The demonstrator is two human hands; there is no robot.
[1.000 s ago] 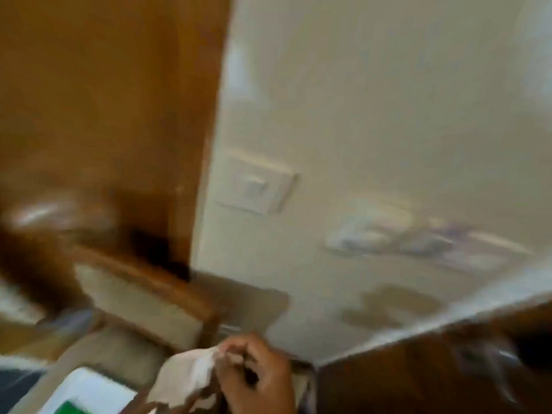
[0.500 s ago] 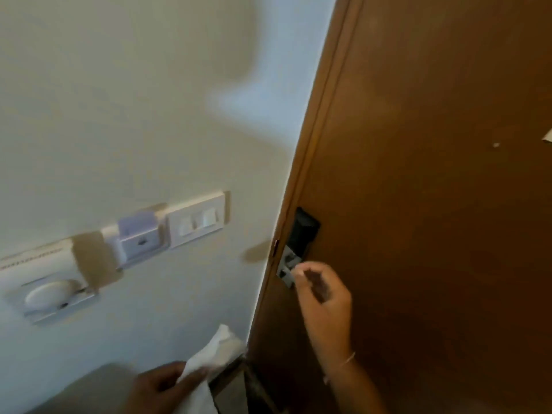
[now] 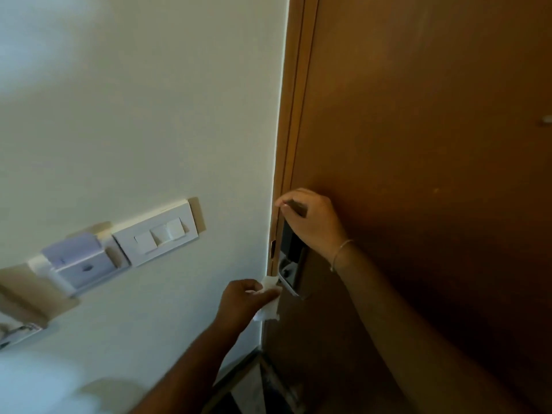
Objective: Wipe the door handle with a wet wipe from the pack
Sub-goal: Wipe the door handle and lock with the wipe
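The door handle, a black and silver lock unit, sits on the left edge of the brown door. My left hand is shut on a crumpled white wet wipe and presses it against the silver lower end of the unit. My right hand curls over the black top of the unit, with thumb and fingers closed on it at the door's edge. A thin bracelet circles my right wrist. The wipe pack is out of sight.
A white switch plate and a grey card holder are mounted on the cream wall left of the wooden door frame. A small metal fitting shows at the door's right edge. Dark floor lies below.
The view swung from a wall to the door. My left hand rose with the wipe to the handle's lower end. My right hand slid up to its top.
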